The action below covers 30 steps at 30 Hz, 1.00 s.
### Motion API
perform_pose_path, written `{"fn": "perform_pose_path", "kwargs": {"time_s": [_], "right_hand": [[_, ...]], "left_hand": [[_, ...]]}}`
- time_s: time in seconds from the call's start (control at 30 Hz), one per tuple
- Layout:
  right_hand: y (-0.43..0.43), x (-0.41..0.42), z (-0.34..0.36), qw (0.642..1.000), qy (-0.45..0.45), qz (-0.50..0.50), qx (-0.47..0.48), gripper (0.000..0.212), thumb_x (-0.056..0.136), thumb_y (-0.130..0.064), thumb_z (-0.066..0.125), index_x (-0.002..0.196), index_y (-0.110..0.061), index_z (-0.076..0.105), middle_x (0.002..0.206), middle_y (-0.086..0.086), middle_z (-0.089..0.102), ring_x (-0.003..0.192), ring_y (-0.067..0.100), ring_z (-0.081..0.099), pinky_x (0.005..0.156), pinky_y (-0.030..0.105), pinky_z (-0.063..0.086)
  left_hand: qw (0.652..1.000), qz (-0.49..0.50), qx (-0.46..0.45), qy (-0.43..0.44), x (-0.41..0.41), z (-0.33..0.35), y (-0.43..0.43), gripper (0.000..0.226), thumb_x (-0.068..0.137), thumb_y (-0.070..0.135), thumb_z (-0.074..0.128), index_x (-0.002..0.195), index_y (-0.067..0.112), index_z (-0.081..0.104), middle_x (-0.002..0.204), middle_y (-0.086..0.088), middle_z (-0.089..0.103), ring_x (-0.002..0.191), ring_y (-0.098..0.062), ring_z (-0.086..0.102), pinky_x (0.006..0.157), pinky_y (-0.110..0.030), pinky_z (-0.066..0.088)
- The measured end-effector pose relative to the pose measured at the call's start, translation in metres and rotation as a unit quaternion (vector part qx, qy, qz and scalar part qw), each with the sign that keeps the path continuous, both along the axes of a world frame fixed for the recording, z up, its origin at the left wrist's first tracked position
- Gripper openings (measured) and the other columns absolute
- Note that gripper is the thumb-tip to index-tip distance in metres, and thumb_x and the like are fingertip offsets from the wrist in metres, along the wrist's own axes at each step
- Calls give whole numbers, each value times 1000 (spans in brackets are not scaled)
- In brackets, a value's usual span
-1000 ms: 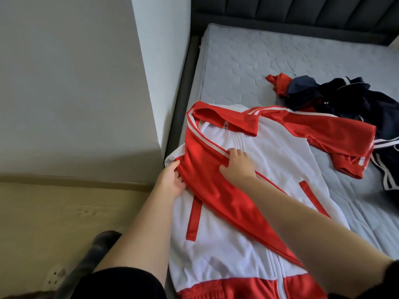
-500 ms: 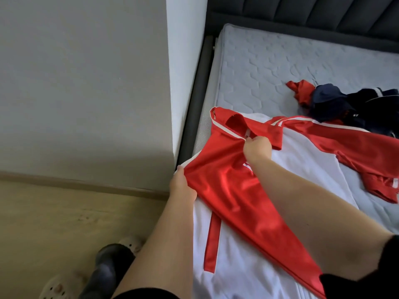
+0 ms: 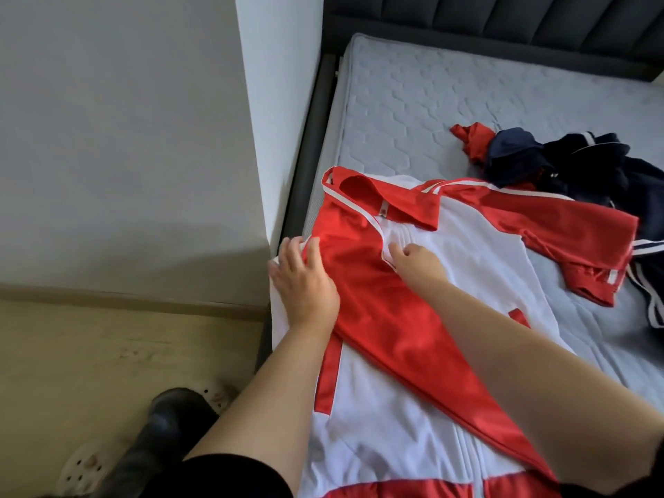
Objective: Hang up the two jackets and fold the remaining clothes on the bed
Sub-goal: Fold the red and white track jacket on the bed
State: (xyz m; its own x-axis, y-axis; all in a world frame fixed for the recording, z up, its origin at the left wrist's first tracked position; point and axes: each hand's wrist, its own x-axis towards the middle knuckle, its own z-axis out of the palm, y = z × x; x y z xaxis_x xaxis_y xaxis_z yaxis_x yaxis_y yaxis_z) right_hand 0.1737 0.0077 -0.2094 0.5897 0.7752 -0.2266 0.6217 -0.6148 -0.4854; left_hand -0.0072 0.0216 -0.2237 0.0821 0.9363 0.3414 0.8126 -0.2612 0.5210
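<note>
Grey mattress [image 3: 431, 113] under red-white jacket [image 3: 377, 318], left hand [image 3: 305, 285] flat, right hand [image 3: 416, 262] fingers pinching it.

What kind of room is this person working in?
Most likely a bedroom: a bare quilted mattress in a dark frame with a padded headboard, and clothes such as a red and white jacket laid on it.

jacket [image 3: 413, 354] on mattress [image 3: 413, 102] | clothes pile [image 3: 575, 163] behind-right
</note>
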Motion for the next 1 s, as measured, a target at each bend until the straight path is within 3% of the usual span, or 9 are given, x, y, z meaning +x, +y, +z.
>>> {"fn": "perform_pose_path", "kwargs": {"time_s": [0.07,0.17,0.27,0.37,0.47,0.57,0.67,0.8,1.0], "right_hand": [[-19,7,-3,998,-39,22,-44,44,90,-51,39,86,-11,55,94,8,60,93,31,56,71,31,36],[-42,19,-4,994,-63,41,-82,30,89,-37,53,83,-8,58,99,13,63,95,33,58,68,28,36],[-71,32,-1,996,-57,-61,-20,25,88,-30,55,77,-8,55,84,11,62,83,31,59,62,29,37],[-104,32,-2,988,-75,-126,56,25,92,-33,45,88,-10,55,82,6,62,71,23,54,58,31,36],[-138,29,-14,984,-160,-56,61,29,97,-30,39,107,-7,56,101,11,62,96,32,54,76,38,41],[-168,36,-29,967,-256,-4,-17,30,98,-26,38,115,-6,52,115,14,55,107,33,48,87,40,35],[-184,34,-29,966,-254,-55,-2,40,95,-27,43,128,-6,46,135,18,45,124,35,39,104,45,27],[-202,9,-37,958,-272,81,24,53,94,-33,46,141,-10,39,151,16,30,141,32,24,114,51,9],[-234,14,-53,979,-172,-98,-41,59,99,-40,26,151,-15,14,159,7,4,146,21,-3,115,49,-8]], "left_hand": [[984,-143,7,105,15,-6,-20,58,81,16,63,136,17,46,145,-14,39,140,-33,27,109,-55,22],[932,-254,-131,221,25,-27,-41,60,97,42,37,150,26,15,159,-4,8,146,-23,0,115,-49,4],[929,-232,-153,244,18,-35,-43,62,97,50,31,151,30,8,160,0,0,146,-20,-4,115,-44,-1],[932,-212,-134,263,12,-33,-39,64,95,53,30,151,31,8,159,-3,-2,146,-25,-7,115,-48,-3],[910,-279,-108,286,21,-30,-59,64,95,53,31,150,32,7,159,-3,-4,145,-25,-10,114,-52,-3],[886,-340,-102,300,36,-30,-85,64,95,54,30,150,34,5,159,-2,-6,145,-23,-12,114,-52,-3],[883,-338,-109,307,43,-31,-101,63,95,54,30,150,35,4,159,-1,-7,145,-23,-12,114,-53,-3],[892,-311,-120,306,36,-36,-106,63,95,56,27,149,37,2,159,2,-9,145,-22,-12,113,-54,-4],[893,-278,-133,327,26,-39,-104,66,93,60,23,149,37,-2,159,3,-8,145,-21,-11,114,-52,-2]]}}
